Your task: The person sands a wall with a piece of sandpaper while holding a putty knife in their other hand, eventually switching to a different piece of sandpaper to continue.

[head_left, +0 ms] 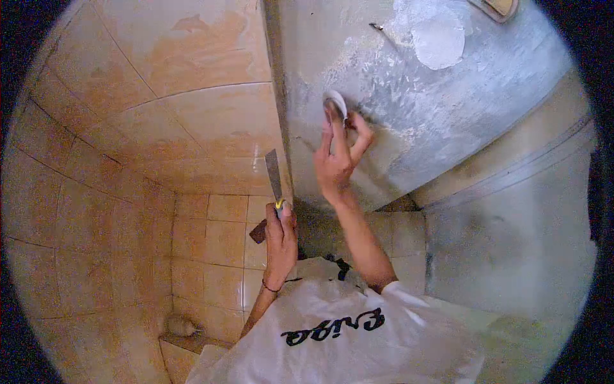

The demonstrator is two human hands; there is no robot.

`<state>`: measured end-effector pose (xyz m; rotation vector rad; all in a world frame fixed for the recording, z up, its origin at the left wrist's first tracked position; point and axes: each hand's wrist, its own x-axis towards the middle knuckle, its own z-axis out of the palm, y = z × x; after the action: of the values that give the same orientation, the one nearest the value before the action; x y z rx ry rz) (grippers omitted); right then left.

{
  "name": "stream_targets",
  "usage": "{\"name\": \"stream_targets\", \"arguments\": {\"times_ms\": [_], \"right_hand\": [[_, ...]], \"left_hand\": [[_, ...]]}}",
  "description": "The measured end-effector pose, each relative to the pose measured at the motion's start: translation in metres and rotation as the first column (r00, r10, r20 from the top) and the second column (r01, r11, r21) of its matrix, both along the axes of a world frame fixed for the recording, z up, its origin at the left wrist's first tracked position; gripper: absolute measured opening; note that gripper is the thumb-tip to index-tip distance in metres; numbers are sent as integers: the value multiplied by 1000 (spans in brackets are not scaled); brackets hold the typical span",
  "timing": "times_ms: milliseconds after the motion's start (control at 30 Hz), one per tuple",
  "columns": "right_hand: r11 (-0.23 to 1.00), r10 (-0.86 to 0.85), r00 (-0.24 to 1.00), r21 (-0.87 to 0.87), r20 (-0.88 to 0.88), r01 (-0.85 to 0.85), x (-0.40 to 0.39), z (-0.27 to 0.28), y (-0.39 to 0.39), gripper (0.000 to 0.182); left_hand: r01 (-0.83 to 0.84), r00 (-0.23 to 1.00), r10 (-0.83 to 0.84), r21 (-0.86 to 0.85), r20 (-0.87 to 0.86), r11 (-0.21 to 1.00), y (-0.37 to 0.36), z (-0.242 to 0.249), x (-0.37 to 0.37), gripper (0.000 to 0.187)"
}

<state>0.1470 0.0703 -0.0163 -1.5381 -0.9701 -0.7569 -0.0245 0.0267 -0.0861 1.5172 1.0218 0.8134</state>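
Observation:
My left hand [280,240] is closed round the handle of a putty knife [273,176], its flat metal blade pointing up beside the edge of the tiled wall. A yellow collar shows at the base of the blade. From behind that hand juts a flat brown piece [258,232]. My right hand [337,163] reaches higher and grips a small white piece with a rounded edge [336,99] at the grey surface [396,121]; its exact kind I cannot tell. Whitish smears and crumbs lie to the right of those fingers.
A round white patch [438,41] marks the upper grey surface, with a thin dark-tipped stick [377,27] to its left. At the top right edge lies a tan, round-cornered object [497,8]. Tiled wall [211,121] fills the left side.

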Motion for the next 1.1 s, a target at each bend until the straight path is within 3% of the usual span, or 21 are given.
{"name": "stream_targets", "arguments": {"times_ms": [67, 133, 167, 233, 300, 400, 467, 533, 633, 733, 833, 900, 933, 1000, 1100], "right_hand": [[999, 7, 1000, 34, 0, -7, 9, 5, 0, 24], [996, 6, 972, -86, 235, 15, 21, 2, 0, 25], [998, 17, 936, -64, 352, 6, 28, -10, 3, 20], [989, 78, 907, -143, 414, -20, 33, -27, 0, 25], [968, 200, 851, -232, 486, -94, 44, -36, -3, 29], [968, 167, 845, -249, 509, -41, 50, 13, -19, 27], [965, 150, 837, -262, 526, -9, 49, 14, -20, 25], [946, 213, 718, -325, 663, 20, 49, 6, -19, 22], [940, 215, 706, -338, 675, 37, 54, 28, -30, 22], [930, 216, 805, -367, 552, 2, 53, 43, -27, 21], [907, 286, 739, -420, 610, -5, 52, 13, -31, 13], [906, 318, 716, -422, 621, -36, 55, 8, -32, 13], [904, 349, 690, -423, 634, -69, 55, 11, -32, 13], [915, 320, 716, -400, 621, -63, 59, 36, -37, 12], [920, 301, 740, -386, 602, -61, 56, 35, -37, 9]], "left_hand": [[24, 999, -24, -22, 23, 999, 0, -1, 0, 28], [53, 998, -52, -44, 43, 998, -2, -3, -2, 29], [51, 998, -52, 8, 44, 999, -3, -7, -1, 30], [49, 998, -51, 59, 45, 997, -5, -7, 0, 31], [51, 998, -51, -5, 49, 999, -5, 2, 0, 32], [8, 992, -14, 48, 122, 999, -9, 5, -4, 33], [14, 995, -19, 48, 99, 999, -6, -2, -4, 32], [24, 997, -28, 51, 77, 998, -6, -1, -4, 32], [35, 991, -26, -68, 128, 997, -9, 9, -2, 32], [16, 998, -18, 25, 64, 1000, -12, 9, -3, 34], [-10, 999, 2, 148, 50, 989, -13, 9, -2, 36], [60, 996, -52, -100, 76, 993, -14, 17, -3, 38], [59, 996, -51, -97, 78, 994, -13, 6, -3, 38], [-34, 997, 40, 99, -60, 994, -12, -26, -4, 38], [61, 998, -60, -9, 34, 998, -12, 4, -5, 38]]}}
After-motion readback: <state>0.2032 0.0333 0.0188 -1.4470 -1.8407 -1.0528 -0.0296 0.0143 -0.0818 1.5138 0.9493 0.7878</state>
